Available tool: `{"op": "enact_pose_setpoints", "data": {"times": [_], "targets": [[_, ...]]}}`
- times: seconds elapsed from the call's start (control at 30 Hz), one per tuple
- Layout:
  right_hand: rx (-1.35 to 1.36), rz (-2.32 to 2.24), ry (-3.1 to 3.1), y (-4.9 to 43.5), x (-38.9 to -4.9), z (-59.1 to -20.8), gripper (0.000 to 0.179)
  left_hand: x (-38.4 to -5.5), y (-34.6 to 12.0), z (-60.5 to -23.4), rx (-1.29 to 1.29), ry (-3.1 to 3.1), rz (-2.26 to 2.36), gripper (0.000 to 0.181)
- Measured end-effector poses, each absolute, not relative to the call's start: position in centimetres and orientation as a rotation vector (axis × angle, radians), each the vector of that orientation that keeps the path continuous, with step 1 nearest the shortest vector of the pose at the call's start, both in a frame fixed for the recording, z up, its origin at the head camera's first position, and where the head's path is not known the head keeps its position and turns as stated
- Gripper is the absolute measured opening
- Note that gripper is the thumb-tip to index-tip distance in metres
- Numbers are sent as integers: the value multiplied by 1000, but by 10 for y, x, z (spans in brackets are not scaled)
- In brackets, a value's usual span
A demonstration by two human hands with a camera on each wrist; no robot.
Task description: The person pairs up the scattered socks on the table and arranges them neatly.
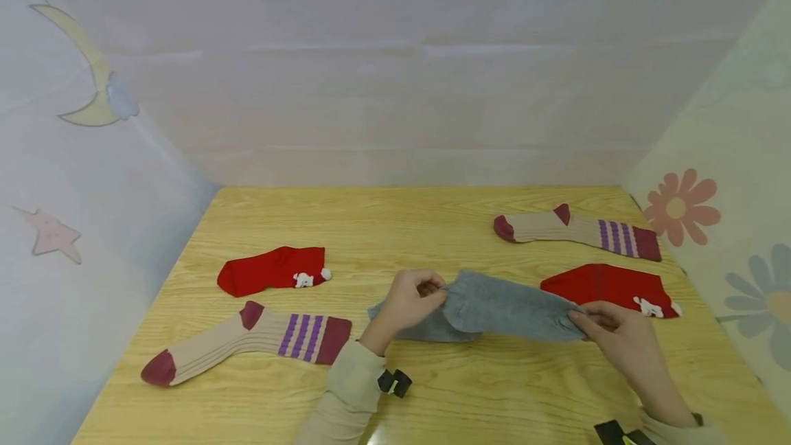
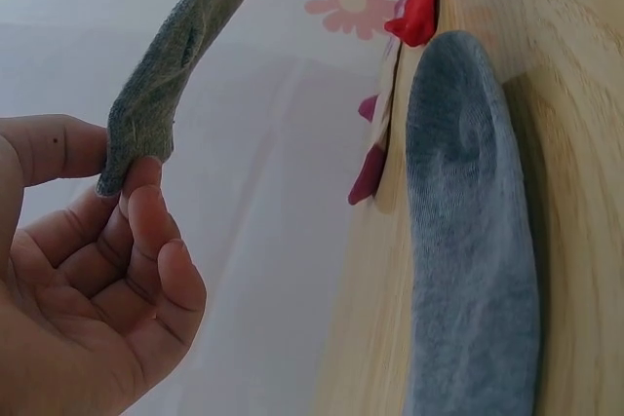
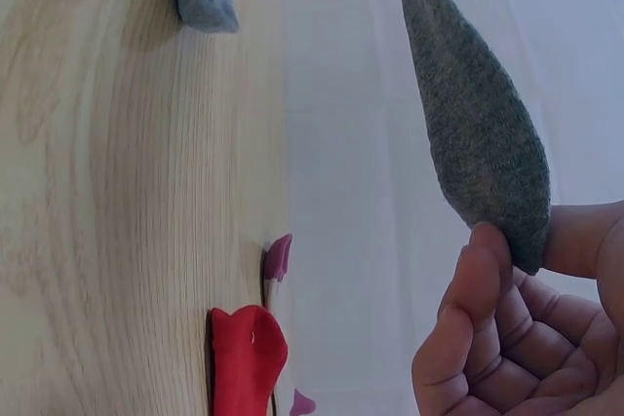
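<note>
A grey-blue sock (image 1: pixel 513 302) is stretched between the two hands, above the table. My left hand (image 1: pixel 410 304) pinches one end of it between thumb and fingertips, which the left wrist view shows closely. At the other end, my right hand (image 1: pixel 624 338) pinches the sock between thumb and forefinger; the held sock (image 3: pixel 478 114) rises from those fingers in the right wrist view. Beneath the left hand a second grey-blue sock (image 2: pixel 473 221) lies flat on the wood, partly hidden in the head view by the hand and the raised sock.
On the left of the table (image 1: pixel 395 218) lie a red sock (image 1: pixel 266 273) and a beige sock with purple stripes (image 1: pixel 247 342). Another red sock (image 1: pixel 608 289) lies behind the right hand, with a second striped sock (image 1: pixel 577 230) beyond it. Printed cloth walls (image 1: pixel 408 108) surround the table.
</note>
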State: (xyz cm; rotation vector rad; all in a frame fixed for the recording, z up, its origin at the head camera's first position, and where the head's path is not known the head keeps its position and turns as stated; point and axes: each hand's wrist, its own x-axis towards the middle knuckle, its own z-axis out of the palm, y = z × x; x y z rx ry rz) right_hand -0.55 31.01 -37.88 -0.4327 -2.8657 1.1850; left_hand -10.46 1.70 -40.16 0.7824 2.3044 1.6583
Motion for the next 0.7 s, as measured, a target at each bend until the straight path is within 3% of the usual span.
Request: {"op": "enact_pose_setpoints", "data": {"times": [0.2,0.43,0.7], "targets": [[-326,1208,-2813,303,-8,-384,28,-95,6,-376,778,2322,1679,10],[-228,1240,-2761,297,-13,-385,21,-94,-2,-376,797,2348,1688,9],[-252,1372,-2740,287,-17,-391,26,-96,-12,-379,771,2356,1695,10]]}}
